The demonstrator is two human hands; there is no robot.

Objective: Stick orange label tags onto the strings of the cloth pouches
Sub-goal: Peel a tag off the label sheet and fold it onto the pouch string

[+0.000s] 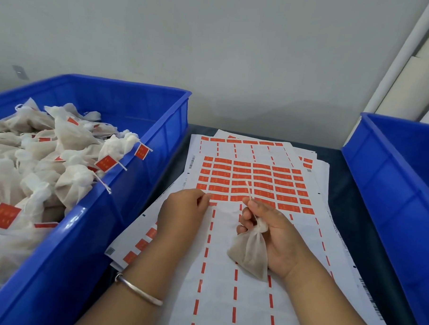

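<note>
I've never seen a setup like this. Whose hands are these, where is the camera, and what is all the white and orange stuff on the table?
There is no machine here: a person works bare-handed, and the one camera sits on their head, looking down. The right hand grips a small cloth pouch and pinches its string upright. The left hand, with a bangle on the wrist, picks at an orange label on the label sheet lying on the dark table. More sheets lie beneath. The blue bin on the left holds pouches that already carry orange tags. Another blue bin stands at the right; its contents are out of view.
</note>
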